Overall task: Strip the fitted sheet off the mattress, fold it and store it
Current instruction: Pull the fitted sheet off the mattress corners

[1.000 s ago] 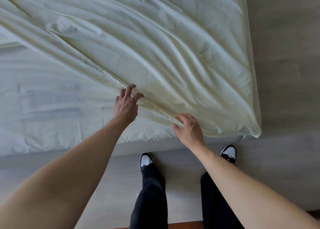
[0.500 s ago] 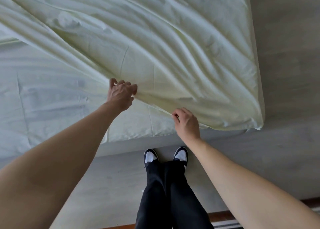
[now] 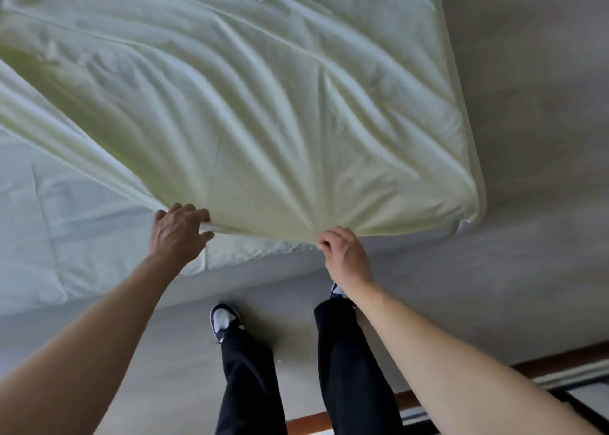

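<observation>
Both hands are holding the loose edge of the pale yellow fitted sheet [image 3: 250, 111] at the near side of the mattress [image 3: 66, 223]. The left hand [image 3: 179, 233] is curling its fingers around a rolled bit of the hem, and the right hand [image 3: 346, 256] is pinching the hem between thumb and fingertips, just past the mattress edge. Compared with a second ago, the hem is sitting much closer to the person: it was lying diagonally across the bed, and now it is running almost along the near edge, with folds fanning out from the two grips. The feet have also shifted, with the left shoe [image 3: 224, 319] now stepping apart from the right leg. The white mattress cover is lying bare on the left, while the sheet is still hugging the near right corner [image 3: 464, 217] and the right side. So the stripping looks only partly done; that corner probably needs freeing next, and pulling hard against it could strain the elastic.
</observation>
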